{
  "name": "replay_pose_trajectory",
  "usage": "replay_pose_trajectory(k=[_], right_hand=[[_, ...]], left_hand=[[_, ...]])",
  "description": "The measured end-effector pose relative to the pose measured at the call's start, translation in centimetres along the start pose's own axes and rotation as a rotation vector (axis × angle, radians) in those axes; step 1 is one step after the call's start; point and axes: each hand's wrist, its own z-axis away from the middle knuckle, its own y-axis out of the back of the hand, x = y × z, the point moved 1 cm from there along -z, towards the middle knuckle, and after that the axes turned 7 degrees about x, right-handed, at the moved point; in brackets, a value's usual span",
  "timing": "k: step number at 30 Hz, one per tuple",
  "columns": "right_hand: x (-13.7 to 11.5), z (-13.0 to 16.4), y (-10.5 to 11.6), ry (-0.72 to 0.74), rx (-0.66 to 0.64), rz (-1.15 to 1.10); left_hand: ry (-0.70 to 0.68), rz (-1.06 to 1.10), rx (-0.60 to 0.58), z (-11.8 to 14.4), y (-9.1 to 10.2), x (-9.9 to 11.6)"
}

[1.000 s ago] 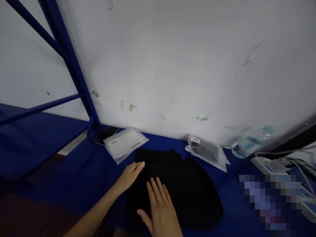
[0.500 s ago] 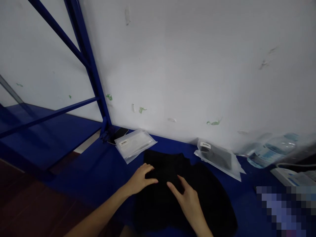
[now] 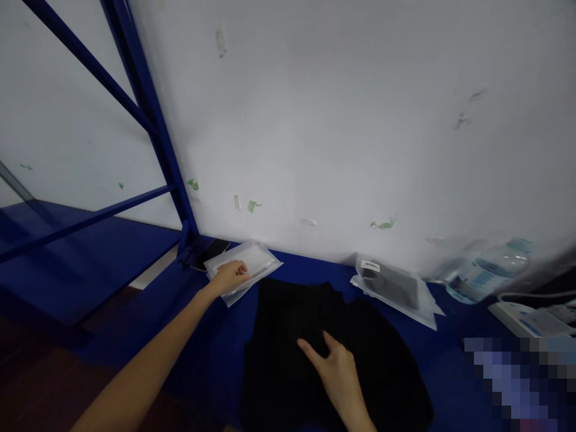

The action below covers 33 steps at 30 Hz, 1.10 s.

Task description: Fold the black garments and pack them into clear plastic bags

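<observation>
Your black cloth [image 3: 369, 354] lies spread on the blue worktop [image 3: 310, 268] straight ahead of you, running down toward 6 o'clock and out of sight. Your right hand [image 3: 339, 369] is over it, thumb and forefinger spread well apart; whether the tucked fingers press or pinch the fabric, you can't tell from here. Your left hand [image 3: 228, 279] is on the flat stack of clear plastic bags [image 3: 260, 258], at 10 to 11 o'clock from the cloth, fingers bent, and the view doesn't settle whether they have closed on an edge. Expect the bags to be light, thin and slippery, liable to slide over each other: take one by its near edge or a free corner, between thumb and fingertip. The cloth looks soft and limp, not fragile, and should sag if lifted from one point, so hold it by two well-separated edges or support it from beneath. A bag with dark contents [image 3: 396, 288] sits at 1 to 2 o'clock, with a bottle [image 3: 488, 273] beyond it toward 2.
</observation>
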Motion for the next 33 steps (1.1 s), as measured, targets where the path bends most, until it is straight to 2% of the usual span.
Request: replay_pose_trajectory(k=[4,7,10,12,15,17,20,22,24,29,33], right_hand=[[-0.1,0.0,0.1,0.024,0.030,0.010],[-0.4,0.1,0.0,0.030,0.004,-0.015],[-0.9,0.5,0.2,0.053,-0.012,-0.051],[-1.5,0.9,0.8,0.080,-0.044,-0.114],[-2.8,1.4,3.0,0.122,-0.182,-0.181],[-3.7,1.6,4.9,0.149,-0.326,-0.167],[-4.7,1.9,7.2,0.153,-0.541,-0.163],[-4.9,1.8,7.8,0.125,-0.616,-0.224],[-4.7,1.4,7.6,0.083,-0.592,-0.303],[-3.4,0.3,5.8,0.067,-0.303,-0.281],[-2.2,0.3,4.6,0.109,-0.252,-0.145]], left_hand=[[-0.002,-0.013,-0.030,0.3,-0.4,0.0],[0.017,0.008,0.042,0.7,0.2,0.9],[0.016,0.074,0.136,2.0,0.6,3.1],[-0.013,0.148,0.124,3.5,0.1,5.4],[-0.070,0.282,-0.026,6.0,-1.8,9.1],[-0.085,0.368,-0.155,7.3,-3.6,10.9],[-0.084,0.471,-0.320,8.4,-6.1,12.4],[-0.081,0.516,-0.389,8.7,-7.2,12.7],[-0.081,0.547,-0.430,8.9,-7.7,12.6],[-0.081,0.564,-0.414,9.1,-7.8,12.0],[-0.089,0.539,-0.341,9.1,-7.8,12.3]])
